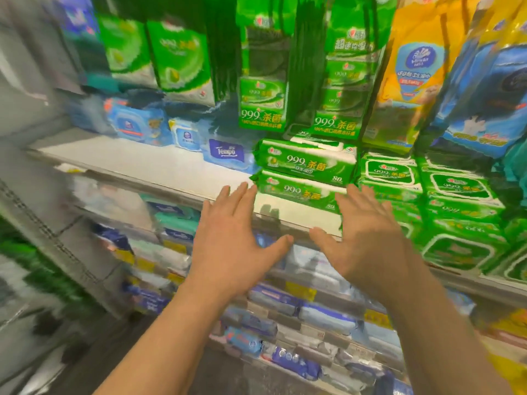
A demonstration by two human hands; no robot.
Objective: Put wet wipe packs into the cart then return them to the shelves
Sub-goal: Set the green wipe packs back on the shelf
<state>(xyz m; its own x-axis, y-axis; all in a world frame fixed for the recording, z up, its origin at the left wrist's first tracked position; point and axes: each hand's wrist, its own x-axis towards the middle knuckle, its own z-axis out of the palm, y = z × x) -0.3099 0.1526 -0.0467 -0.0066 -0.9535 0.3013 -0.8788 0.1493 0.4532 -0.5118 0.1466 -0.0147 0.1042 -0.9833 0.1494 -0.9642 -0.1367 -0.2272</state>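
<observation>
Two green wet wipe packs lie stacked on the white shelf [159, 163], the upper pack [306, 162] on the lower pack [299, 193]. My left hand [233, 238] is spread flat in front of the shelf edge, its fingertips just short of the lower pack's left end. My right hand [368, 240] is spread the same way, its fingers by the lower pack's right end. Neither hand holds anything. The frame is blurred, so I cannot tell whether the fingertips touch the pack.
More green packs [456, 195] are stacked to the right. A blue Tempo pack [226, 152] and other blue packs [137, 124] sit at the shelf's back left. Tall green bundles [262, 81] hang above. Lower shelves hold blue and white packs [285, 303].
</observation>
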